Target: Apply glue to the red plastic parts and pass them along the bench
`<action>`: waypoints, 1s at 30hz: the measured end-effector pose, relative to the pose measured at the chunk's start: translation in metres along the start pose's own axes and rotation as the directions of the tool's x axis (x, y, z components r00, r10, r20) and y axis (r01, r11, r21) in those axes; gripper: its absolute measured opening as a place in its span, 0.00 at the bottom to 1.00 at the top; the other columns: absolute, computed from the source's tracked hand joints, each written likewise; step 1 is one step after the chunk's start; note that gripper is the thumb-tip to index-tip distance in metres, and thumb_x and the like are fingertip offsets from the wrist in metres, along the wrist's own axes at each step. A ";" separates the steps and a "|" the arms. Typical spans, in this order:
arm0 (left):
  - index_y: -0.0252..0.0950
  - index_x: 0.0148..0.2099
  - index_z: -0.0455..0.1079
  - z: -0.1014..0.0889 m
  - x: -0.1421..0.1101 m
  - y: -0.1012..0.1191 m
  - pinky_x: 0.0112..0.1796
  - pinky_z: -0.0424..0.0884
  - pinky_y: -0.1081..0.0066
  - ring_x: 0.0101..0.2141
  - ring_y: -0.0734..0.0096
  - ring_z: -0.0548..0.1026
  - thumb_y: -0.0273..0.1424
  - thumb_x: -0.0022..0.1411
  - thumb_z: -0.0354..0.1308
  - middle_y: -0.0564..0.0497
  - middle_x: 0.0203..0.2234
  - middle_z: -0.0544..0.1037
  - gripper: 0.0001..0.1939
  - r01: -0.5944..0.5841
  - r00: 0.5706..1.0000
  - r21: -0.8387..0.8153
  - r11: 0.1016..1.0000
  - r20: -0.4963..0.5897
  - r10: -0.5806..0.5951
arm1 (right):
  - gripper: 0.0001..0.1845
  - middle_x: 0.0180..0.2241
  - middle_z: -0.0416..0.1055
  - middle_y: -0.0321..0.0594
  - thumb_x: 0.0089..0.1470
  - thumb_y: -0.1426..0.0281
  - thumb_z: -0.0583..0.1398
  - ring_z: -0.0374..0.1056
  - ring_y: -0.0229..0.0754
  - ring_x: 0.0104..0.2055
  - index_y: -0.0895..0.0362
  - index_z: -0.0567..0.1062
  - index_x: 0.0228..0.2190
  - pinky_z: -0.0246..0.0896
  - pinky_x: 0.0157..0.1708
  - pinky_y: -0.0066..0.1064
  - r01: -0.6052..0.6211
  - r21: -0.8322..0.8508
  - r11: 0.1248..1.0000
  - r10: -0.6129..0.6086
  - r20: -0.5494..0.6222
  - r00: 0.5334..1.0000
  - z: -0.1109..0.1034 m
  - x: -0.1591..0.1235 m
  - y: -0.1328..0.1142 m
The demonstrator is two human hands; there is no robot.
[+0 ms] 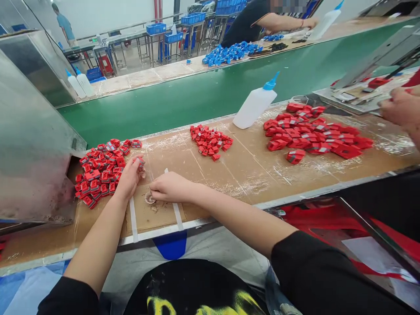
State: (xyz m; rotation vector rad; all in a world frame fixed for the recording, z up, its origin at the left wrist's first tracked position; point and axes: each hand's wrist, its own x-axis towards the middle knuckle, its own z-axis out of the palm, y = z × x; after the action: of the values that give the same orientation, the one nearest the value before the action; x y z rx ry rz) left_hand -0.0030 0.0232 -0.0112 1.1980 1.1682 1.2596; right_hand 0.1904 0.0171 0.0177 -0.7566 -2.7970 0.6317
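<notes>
My left hand (129, 177) is closed around a small red-and-grey block (141, 162), whose top shows at the fingertips. Close by, my right hand (170, 187) has its fingers pressed together at a small round cup (150, 199); whatever they pinch is hidden. The cup sits on a cardboard piece (144, 217) fastened by white tape strips (133, 221). Left of my left hand lies a heap of red-and-grey blocks (98, 173). Beyond my right hand is a smaller pile of red blocks (211, 141).
A larger pile of red pieces (318, 131) lies to the right, with a white squeeze bottle (254, 107) behind. A green conveyor belt (164, 105) runs beyond. Metal housing (36, 140) borders the left. A co-worker's hand (402, 107) is at far right; another person works across.
</notes>
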 end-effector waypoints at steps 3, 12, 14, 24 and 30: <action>0.40 0.53 0.75 -0.002 0.001 -0.006 0.45 0.75 0.67 0.44 0.65 0.76 0.42 0.65 0.61 0.47 0.44 0.76 0.18 -0.119 0.993 0.305 0.945 0.062 0.105 | 0.18 0.16 0.58 0.30 0.56 0.69 0.58 0.49 0.33 0.20 0.57 0.63 0.17 0.39 0.25 0.30 0.005 0.256 0.967 -0.012 0.028 1.000 0.003 0.004 0.006; 0.37 0.56 0.72 0.002 0.001 -0.019 0.54 0.75 0.54 0.47 0.57 0.81 0.30 0.51 0.73 0.43 0.46 0.81 0.30 0.009 0.994 0.317 0.948 0.099 -0.043 | 0.21 0.19 0.51 0.30 0.58 0.58 0.54 0.49 0.35 0.25 0.53 0.55 0.19 0.45 0.27 0.29 -0.035 0.719 0.695 0.497 -0.444 0.746 0.021 0.015 0.055; 0.38 0.54 0.74 0.001 0.000 -0.021 0.54 0.75 0.54 0.47 0.57 0.81 0.28 0.51 0.72 0.44 0.47 0.82 0.27 -0.012 0.995 0.340 0.940 0.097 -0.022 | 0.23 0.21 0.50 0.30 0.59 0.56 0.54 0.49 0.35 0.26 0.53 0.54 0.20 0.44 0.28 0.29 -0.077 0.664 0.744 0.478 -0.448 0.756 0.024 0.018 0.060; 0.39 0.54 0.75 0.001 -0.002 -0.026 0.52 0.76 0.56 0.46 0.57 0.81 0.26 0.50 0.72 0.45 0.46 0.82 0.27 -0.021 0.997 0.327 0.945 0.082 -0.006 | 0.23 0.21 0.46 0.30 0.60 0.57 0.53 0.46 0.34 0.26 0.54 0.52 0.20 0.41 0.28 0.30 -0.157 0.557 0.815 0.440 -0.420 0.794 0.029 0.020 0.063; 0.38 0.52 0.75 0.002 -0.002 -0.023 0.51 0.77 0.56 0.44 0.58 0.81 0.25 0.49 0.72 0.45 0.44 0.82 0.27 -0.003 0.997 0.302 0.953 0.070 -0.020 | 0.23 0.20 0.46 0.30 0.58 0.57 0.53 0.46 0.34 0.25 0.53 0.51 0.19 0.41 0.27 0.30 -0.186 0.586 0.789 0.492 -0.421 0.762 0.028 0.020 0.067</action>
State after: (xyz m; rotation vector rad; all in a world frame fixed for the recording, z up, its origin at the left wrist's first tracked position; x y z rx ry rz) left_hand -0.0001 0.0215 -0.0344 1.4482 1.3440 1.0451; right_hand 0.1957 0.0697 -0.0356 -1.1343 -1.8318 0.9786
